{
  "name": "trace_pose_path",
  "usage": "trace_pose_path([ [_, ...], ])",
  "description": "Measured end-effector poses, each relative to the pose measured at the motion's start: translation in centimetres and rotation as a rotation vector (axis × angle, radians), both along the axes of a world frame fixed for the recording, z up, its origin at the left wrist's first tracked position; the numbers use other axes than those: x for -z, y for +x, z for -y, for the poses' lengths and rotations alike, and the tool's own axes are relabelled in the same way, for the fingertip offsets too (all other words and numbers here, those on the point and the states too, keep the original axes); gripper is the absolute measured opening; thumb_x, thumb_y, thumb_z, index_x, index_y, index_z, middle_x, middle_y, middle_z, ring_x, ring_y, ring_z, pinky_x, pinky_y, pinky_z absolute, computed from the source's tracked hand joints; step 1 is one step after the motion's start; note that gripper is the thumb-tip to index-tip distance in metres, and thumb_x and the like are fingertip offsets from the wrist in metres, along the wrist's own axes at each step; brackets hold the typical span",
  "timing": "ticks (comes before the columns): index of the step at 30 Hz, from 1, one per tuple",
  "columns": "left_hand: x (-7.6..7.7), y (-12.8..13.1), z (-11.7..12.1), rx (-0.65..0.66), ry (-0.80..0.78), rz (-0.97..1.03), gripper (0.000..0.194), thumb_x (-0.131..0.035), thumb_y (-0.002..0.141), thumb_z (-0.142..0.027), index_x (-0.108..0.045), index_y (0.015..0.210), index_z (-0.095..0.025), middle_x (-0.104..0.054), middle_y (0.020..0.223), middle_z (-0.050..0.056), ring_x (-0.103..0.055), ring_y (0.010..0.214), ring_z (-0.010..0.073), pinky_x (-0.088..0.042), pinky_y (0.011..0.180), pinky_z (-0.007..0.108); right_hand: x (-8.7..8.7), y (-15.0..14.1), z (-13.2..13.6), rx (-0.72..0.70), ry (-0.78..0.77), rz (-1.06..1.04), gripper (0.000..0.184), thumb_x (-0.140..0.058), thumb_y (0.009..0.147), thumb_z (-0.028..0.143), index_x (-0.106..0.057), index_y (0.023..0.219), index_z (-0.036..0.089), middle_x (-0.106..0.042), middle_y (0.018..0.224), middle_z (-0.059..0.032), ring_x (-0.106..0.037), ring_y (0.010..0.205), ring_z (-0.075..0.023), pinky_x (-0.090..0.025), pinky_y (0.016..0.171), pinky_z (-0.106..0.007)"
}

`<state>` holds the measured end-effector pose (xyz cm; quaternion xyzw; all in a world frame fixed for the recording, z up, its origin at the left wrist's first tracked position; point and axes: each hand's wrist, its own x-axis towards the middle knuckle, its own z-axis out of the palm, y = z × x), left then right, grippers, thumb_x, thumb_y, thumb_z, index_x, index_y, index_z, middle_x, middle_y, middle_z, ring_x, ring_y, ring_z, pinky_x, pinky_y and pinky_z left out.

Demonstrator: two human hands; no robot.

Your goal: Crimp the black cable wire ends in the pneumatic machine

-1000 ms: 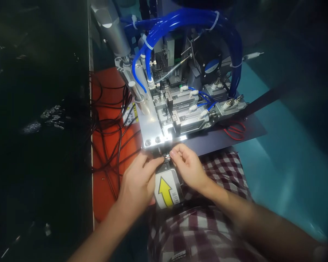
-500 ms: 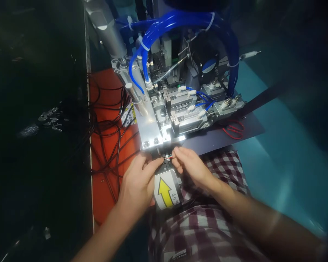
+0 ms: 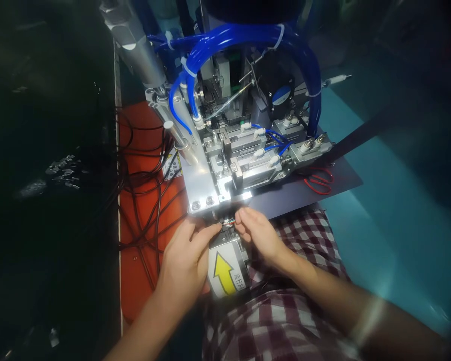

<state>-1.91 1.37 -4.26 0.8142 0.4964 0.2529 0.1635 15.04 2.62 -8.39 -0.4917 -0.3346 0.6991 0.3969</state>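
Observation:
My right hand is closed in a pinch on a short, thin red wire that runs left from its fingertips. At the front of the metal machine, the wire's other end meets a small work spot right below the silver plate. My left hand lies at the left of that spot, thumb stretched toward the wire's end and fingers bent behind. What its fingertips press or hold is too small to make out. Under both hands is a white motor-like block with a yellow arrow.
Thick blue air hoses arch over the machine. Black cables lie tangled on the orange board at left. A loop of red cord sits on the dark plate at right. Small shiny pieces are scattered far left.
The view has shifted slightly, so the machine appears a little further left and lower. Both hands keep the same place at the machine's front, the red wire still in my right fingers.

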Motion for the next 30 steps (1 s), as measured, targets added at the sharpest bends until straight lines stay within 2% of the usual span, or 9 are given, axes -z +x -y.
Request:
trace_pose_path([
  [4,-0.1,0.1,-0.1,-0.006,0.018,-0.004,0.028,-0.047,0.087,-0.003,-0.068,0.102,-0.014,-0.056,0.093,0.008,-0.057,0.083,0.0158,-0.05,0.069,0.026,0.0,-0.1,0.2,-0.003,0.183,0.117,0.034,-0.044,0.093,0.046,-0.043,0.071,0.021,-0.037,0.061,0.0057,-0.033,0.053,-0.0104,-0.028,0.049,-0.025],
  [7,-0.3,0.2,-0.1,-0.004,0.014,-0.002,0.028,-0.047,0.087,-0.003,-0.068,0.102,-0.014,-0.056,0.094,0.008,-0.057,0.084,0.0162,-0.05,0.07,0.026,-0.2,-0.5,0.3,0.026,0.27,0.119,0.03,-0.049,0.092,0.039,-0.041,0.069,0.021,-0.035,0.062,0.0057,-0.032,0.056,-0.0109,-0.029,0.052,-0.026],
  [13,-0.2,-0.1,0.0,0.016,0.002,-0.027,0.029,-0.047,0.087,-0.004,-0.068,0.104,-0.013,-0.054,0.09,0.008,-0.056,0.08,0.0164,-0.05,0.068,0.027,-0.4,-0.3,0.2,0.032,0.313,0.192,0.028,-0.049,0.092,0.036,-0.042,0.07,0.021,-0.037,0.064,0.0048,-0.035,0.058,-0.0117,-0.031,0.055,-0.027],
  [18,-0.2,0.0,0.0,0.01,0.033,-0.121,0.032,-0.045,0.086,-0.006,-0.068,0.106,-0.015,-0.055,0.087,0.008,-0.056,0.082,0.019,-0.051,0.069,0.031,-0.6,-0.3,0.0,0.035,0.257,0.075,0.029,-0.052,0.089,0.038,-0.042,0.068,0.021,-0.038,0.061,0.0052,-0.034,0.056,-0.0115,-0.03,0.053,-0.026],
  [21,-0.6,-0.2,0.1,0.004,-0.028,-0.096,0.031,-0.045,0.088,-0.009,-0.067,0.107,-0.018,-0.058,0.092,0.008,-0.058,0.085,0.0187,-0.052,0.07,0.03,-0.9,-0.3,0.0,0.016,0.242,0.088,0.03,-0.053,0.088,0.04,-0.042,0.067,0.021,-0.038,0.06,0.0052,-0.034,0.056,-0.0117,-0.03,0.052,-0.026],
  [26,-1.2,-2.8,0.8,-0.045,-0.143,-0.012,0.022,-0.046,0.091,-0.016,-0.06,0.107,-0.019,-0.063,0.098,0.007,-0.061,0.093,0.0183,-0.052,0.083,0.032,-1.2,0.0,-0.1,-0.01,0.263,0.096,0.032,-0.055,0.085,0.044,-0.043,0.066,0.021,-0.042,0.059,0.005,-0.038,0.055,-0.0118,-0.031,0.054,-0.026],
  [30,-1.4,-5.6,0.6,0.01,-0.047,-0.034,0.021,-0.045,0.092,-0.016,-0.065,0.101,-0.019,-0.064,0.094,0.006,-0.062,0.088,0.0156,-0.052,0.078,0.027,-1.3,0.1,0.0,-0.016,0.266,0.094,0.032,-0.055,0.085,0.044,-0.044,0.066,0.021,-0.042,0.06,0.0054,-0.037,0.054,-0.0111,-0.031,0.054,-0.026],
])
